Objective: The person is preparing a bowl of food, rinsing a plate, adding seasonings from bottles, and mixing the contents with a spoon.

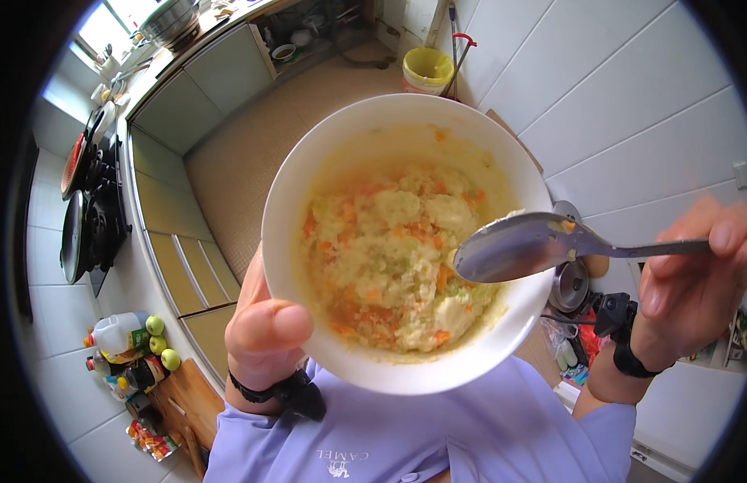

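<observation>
A white bowl (528, 326) is held up close in front of me, tilted so its inside shows. My left hand (265, 330) grips its left side, thumb over the rim and the other fingers hidden behind it. Inside lies a pale, lumpy mash (398, 241) with orange and green bits. A metal spoon (510, 245) reaches over the bowl's right rim, with a little food stuck to it. The end of its handle is pinched between the thumb and fingers of my right hand (695, 274).
Along the left runs a counter with a stove (108, 209), bottles (120, 334), green apples (158, 344) and a wooden cutting board (188, 406). A yellow-lined bin (427, 68) stands by the tiled wall at the back. Pot lids (568, 286) are to the right behind the bowl.
</observation>
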Tool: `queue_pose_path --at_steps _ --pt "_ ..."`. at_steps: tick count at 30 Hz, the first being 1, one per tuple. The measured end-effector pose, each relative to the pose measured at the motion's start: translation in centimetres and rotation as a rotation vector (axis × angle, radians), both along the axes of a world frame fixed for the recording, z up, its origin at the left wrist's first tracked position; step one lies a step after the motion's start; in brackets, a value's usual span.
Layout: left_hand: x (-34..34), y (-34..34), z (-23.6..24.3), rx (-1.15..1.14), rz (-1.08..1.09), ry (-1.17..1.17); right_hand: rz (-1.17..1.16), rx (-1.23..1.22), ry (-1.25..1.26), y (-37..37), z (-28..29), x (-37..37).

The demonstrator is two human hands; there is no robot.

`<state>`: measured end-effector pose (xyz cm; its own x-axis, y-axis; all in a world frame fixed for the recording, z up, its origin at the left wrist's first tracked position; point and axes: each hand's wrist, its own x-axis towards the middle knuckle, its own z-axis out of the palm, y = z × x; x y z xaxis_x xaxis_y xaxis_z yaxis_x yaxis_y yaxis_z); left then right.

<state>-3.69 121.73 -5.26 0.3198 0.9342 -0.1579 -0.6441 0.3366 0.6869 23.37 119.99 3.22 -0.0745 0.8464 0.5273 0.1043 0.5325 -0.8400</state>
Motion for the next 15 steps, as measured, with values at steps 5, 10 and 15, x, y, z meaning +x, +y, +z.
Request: queue_pose_path --at_steps 5,10,15 --pt "-0.3 1.4 0.2 0.032 -0.148 0.042 0.084 0.068 -0.23 0.7 -0.3 -0.1" --pt "0.4 1.0 -0.7 -0.038 -0.121 -0.004 0.165 -0.027 -0.186 0.5 -1.5 -1.3" --pt "1.3 1.4 -0.5 0.081 -0.106 0.033 -0.031 -0.491 0.192 0.8 -2.9 -3.4"
